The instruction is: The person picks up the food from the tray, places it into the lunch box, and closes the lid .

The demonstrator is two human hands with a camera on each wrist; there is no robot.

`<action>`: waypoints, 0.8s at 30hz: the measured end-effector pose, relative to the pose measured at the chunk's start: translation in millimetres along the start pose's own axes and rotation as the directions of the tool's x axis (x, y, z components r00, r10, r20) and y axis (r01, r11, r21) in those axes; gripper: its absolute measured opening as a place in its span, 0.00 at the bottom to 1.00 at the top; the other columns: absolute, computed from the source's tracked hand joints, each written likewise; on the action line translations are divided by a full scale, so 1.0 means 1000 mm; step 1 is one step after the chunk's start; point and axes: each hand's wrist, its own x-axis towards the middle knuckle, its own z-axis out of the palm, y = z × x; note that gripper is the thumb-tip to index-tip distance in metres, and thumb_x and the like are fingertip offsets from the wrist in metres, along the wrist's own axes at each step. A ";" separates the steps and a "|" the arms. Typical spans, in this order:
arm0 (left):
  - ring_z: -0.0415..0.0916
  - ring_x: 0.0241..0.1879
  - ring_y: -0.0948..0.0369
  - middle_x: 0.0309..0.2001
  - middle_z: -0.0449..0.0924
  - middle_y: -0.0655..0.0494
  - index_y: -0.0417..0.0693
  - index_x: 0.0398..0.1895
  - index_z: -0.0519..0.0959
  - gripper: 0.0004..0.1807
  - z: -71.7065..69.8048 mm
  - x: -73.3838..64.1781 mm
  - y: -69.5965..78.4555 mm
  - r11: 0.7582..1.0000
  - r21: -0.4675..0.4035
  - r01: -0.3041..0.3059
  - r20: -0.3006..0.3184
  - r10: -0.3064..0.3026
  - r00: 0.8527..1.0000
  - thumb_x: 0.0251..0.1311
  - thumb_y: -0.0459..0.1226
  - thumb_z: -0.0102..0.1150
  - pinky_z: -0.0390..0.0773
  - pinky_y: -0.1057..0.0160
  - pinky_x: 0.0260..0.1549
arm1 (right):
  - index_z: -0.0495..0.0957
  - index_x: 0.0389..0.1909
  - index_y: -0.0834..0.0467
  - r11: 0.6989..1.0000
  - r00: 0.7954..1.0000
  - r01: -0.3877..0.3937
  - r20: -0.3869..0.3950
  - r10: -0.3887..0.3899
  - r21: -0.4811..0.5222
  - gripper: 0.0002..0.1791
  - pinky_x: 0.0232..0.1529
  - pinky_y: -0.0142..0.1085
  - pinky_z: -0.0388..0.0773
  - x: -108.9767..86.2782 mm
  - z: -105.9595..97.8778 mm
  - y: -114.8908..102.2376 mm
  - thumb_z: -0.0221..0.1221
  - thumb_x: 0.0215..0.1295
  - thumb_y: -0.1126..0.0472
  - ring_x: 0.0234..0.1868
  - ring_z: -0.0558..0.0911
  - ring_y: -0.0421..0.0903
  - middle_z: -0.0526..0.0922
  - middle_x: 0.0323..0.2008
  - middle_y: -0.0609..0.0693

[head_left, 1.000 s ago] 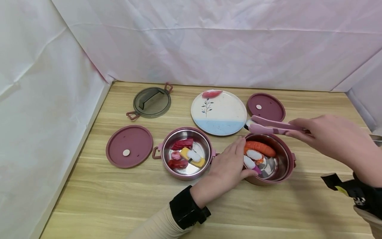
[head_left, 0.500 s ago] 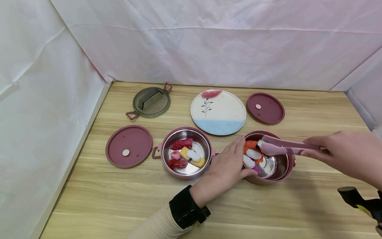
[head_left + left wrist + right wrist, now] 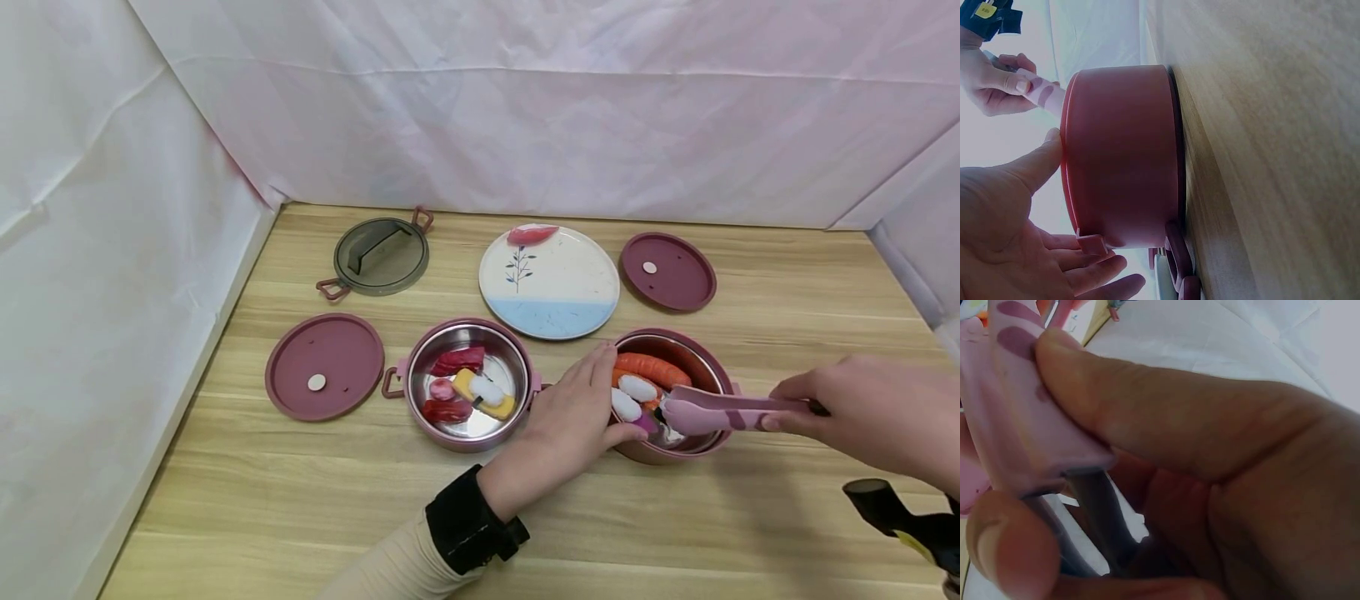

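Note:
My left hand point(image 3: 570, 408) lies with extended fingers over the left rim of the right-hand maroon pot point(image 3: 651, 455). In the left wrist view, its thumb touches the rim of this pot point(image 3: 1122, 156). My right hand point(image 3: 870, 408) grips pink tongs point(image 3: 723, 412), thumb on one arm, as the right wrist view of the tongs point(image 3: 1029, 419) shows. Their tips reach into the pot, beside a small white-and-dark food piece; whether they still pinch it I cannot tell. Around them lie an orange carrot-like piece point(image 3: 654, 368) and white-topped toy sushi point(image 3: 637, 388).
Left of my left hand stands a second pot point(image 3: 420, 421) with red pieces and yellow sushi point(image 3: 487, 393). Behind are a plate point(image 3: 566, 312) bearing a red piece point(image 3: 532, 235), a maroon lid point(image 3: 678, 287) and a dark handled lid point(image 3: 386, 271). Another maroon lid point(image 3: 326, 367) lies left.
My right hand brought the tongs, with a white-and-dark piece at their tips, from above the pot's back rim down inside it, then towards its front. My left hand stayed put.

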 end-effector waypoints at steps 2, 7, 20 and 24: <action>0.55 0.77 0.65 0.79 0.55 0.58 0.51 0.79 0.51 0.53 0.000 0.000 0.000 1.000 -0.002 0.000 0.001 0.000 1.000 0.57 0.64 0.60 0.75 0.60 0.64 | 0.86 0.33 0.43 1.000 1.000 0.001 0.018 -0.001 0.003 0.08 0.25 0.32 0.57 0.000 0.000 -0.001 0.63 0.64 0.44 0.22 0.65 0.37 0.68 0.16 0.38; 0.55 0.77 0.65 0.79 0.54 0.60 0.52 0.79 0.51 0.53 0.000 0.000 -0.001 1.000 -0.003 0.001 0.005 -0.001 1.000 0.57 0.64 0.59 0.74 0.61 0.64 | 0.85 0.33 0.42 1.000 0.998 0.007 0.056 -0.008 0.024 0.08 0.26 0.33 0.59 0.003 0.002 -0.001 0.63 0.64 0.44 0.23 0.66 0.38 0.69 0.18 0.38; 0.54 0.77 0.66 0.79 0.54 0.60 0.52 0.79 0.51 0.53 0.000 0.000 0.000 1.000 0.005 0.006 0.008 -0.006 1.000 0.57 0.65 0.59 0.75 0.61 0.64 | 0.85 0.35 0.46 0.999 0.995 -0.014 0.102 0.009 0.052 0.12 0.26 0.35 0.62 0.006 0.005 -0.001 0.64 0.63 0.43 0.23 0.68 0.39 0.73 0.20 0.39; 0.54 0.77 0.66 0.79 0.54 0.61 0.52 0.79 0.52 0.53 0.000 0.000 0.000 1.000 0.000 0.009 0.009 -0.009 1.000 0.57 0.65 0.59 0.74 0.61 0.64 | 0.84 0.37 0.47 0.997 0.995 -0.023 0.093 0.017 0.067 0.14 0.25 0.34 0.60 0.005 0.005 -0.002 0.63 0.63 0.42 0.23 0.67 0.39 0.72 0.19 0.40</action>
